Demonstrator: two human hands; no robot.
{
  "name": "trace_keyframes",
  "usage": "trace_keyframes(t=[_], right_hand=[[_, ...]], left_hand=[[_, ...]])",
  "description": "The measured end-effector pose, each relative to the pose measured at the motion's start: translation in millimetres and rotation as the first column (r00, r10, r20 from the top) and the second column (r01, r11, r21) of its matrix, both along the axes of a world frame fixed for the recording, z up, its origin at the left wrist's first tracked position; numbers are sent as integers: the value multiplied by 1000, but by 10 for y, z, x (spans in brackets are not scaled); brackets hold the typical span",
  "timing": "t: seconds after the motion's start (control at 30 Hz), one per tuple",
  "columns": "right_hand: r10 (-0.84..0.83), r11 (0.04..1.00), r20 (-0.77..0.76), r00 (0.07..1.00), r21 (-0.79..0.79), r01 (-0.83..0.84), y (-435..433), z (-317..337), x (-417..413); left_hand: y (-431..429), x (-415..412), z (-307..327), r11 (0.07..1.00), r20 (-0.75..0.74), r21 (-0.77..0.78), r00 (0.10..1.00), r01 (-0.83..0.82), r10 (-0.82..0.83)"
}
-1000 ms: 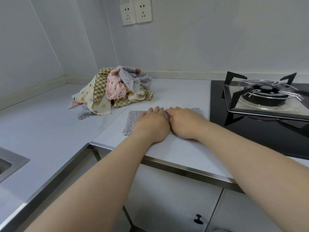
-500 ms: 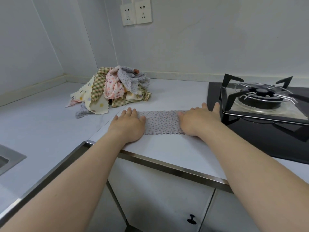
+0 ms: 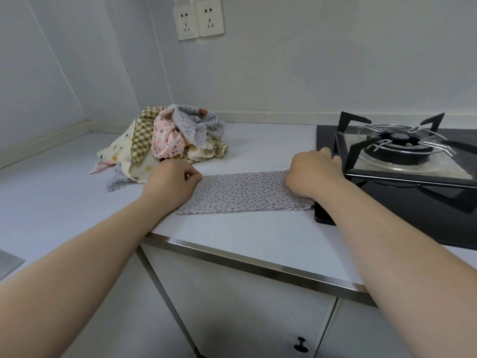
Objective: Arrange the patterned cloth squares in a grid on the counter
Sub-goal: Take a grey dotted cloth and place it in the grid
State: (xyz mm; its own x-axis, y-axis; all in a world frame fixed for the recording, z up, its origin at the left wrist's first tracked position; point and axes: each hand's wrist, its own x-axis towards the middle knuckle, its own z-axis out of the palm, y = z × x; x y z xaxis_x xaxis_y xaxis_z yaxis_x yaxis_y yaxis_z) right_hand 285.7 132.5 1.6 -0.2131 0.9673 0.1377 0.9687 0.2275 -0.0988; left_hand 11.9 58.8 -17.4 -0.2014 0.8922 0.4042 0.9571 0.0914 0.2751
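On the counter (image 3: 258, 236), head view. A grey dotted cloth (image 3: 242, 192) lies spread as a wide strip near the front edge. Its right end reaches the black gas hob (image 3: 387, 202), and the near right corner seems to touch the hob's edge.

The left hand (image 3: 171, 183) sits on the cloth's left end with fingers curled and thumb tucked in. The grip looks like a pinch on the far left corner. The right hand (image 3: 313, 174) is on the right end, knuckles up and fingers bent over the far edge, just beside the pan support (image 3: 347, 151). This too reads as a closed grip on the fabric, though the fingertips are hidden.

A heap of cloth squares (image 3: 165, 140) sits behind the left hand: checked, pink-spotted, cream-spotted and grey ones, crumpled over each other.

Handling, as a judgement:
- The cloth is thin, light and limp, with pinked wavy edges.
- It will not hold a shape if lifted by the middle, so take two corners and keep it taut.
- It should slide easily on the smooth counter, and a flat palm would smooth out wrinkles.
- Keep the right end clear of the hob.

Wall sockets (image 3: 198, 18) sit above.
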Motion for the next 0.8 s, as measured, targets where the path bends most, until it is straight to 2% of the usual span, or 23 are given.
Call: trace_keyframes(t=[0.07, 0.17, 0.33, 0.47, 0.6, 0.7, 0.8], right_hand=[[-2, 1000, -22, 1000, -17, 2, 49, -4, -8], [8, 999, -78, 997, -37, -11, 120, -35, -18], [44, 995, -242, 969, -81, -65, 153, -41, -27], [29, 991, -213, 977, -123, -57, 138, -15, -42], [50, 992, -255, 966, -100, -77, 140, -26, -21], [94, 991, -399, 912, -54, -126, 146, -16, 0], [122, 990, -492, 862, -1, -140, 155, 24, 9]], left_hand=[[4, -20, -62, 998, 19, 66, 1000, 17, -18], [69, -58, -81, 996, 48, 80, 998, 45, -49], [87, -65, -88, 990, 191, 93, 974, 103, -119], [86, -103, -91, 990, 310, 96, 942, 101, -126], [47, -117, -53, 989, 378, 77, 914, 125, -145], [25, -132, 18, 994, 444, 50, 890, 93, -106], [16, -103, 98, 994, 550, 66, 828, 90, -111]])
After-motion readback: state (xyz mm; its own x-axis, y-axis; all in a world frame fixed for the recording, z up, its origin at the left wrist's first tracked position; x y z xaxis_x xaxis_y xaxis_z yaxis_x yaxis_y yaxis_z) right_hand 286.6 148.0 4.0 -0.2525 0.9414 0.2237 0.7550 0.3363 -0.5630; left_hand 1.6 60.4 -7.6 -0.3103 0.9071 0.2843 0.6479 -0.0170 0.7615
